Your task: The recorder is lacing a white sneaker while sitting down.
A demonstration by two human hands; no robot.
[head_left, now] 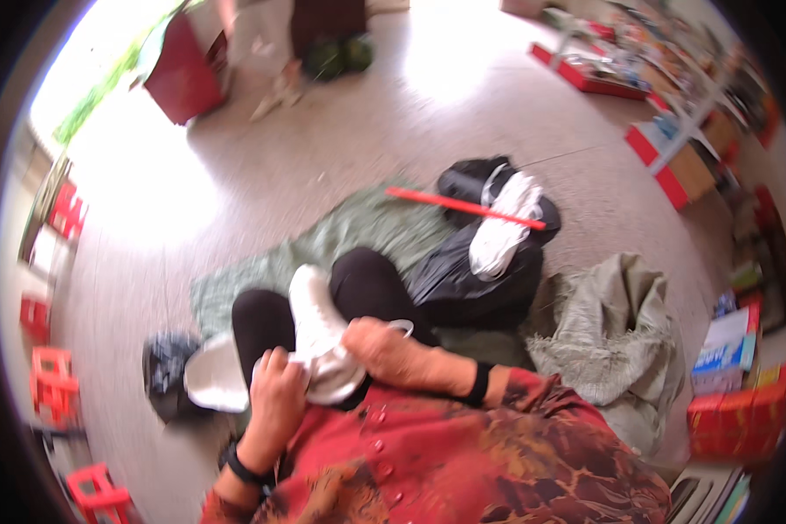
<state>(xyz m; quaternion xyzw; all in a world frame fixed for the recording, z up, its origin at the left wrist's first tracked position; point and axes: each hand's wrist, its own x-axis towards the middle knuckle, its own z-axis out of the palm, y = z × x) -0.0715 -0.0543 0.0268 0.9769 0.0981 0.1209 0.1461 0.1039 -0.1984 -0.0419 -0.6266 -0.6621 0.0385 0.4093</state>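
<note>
A white shoe (314,301) rests on my lap between my black-trousered knees, its toe pointing away from me. My left hand (279,393) is at the near left side of the shoe, its fingers bent and pressed together on a short white end of shoelace. My right hand (384,345) lies across the shoe's right side, fingers closed, with a white loop of shoelace (402,327) standing out above the knuckles. The fingertips of both hands are partly hidden. Another white shoe (217,374) lies left of my thigh, beside a dark plastic bag (168,371).
A bundle of white laces (502,231) and an orange-red stick (463,206) lie on black plastic bags (489,293). Under my legs spreads a green cloth (323,240); a woven sack (607,341) sits right. Red stools (54,384) line the left, stocked shelves (699,131) the right.
</note>
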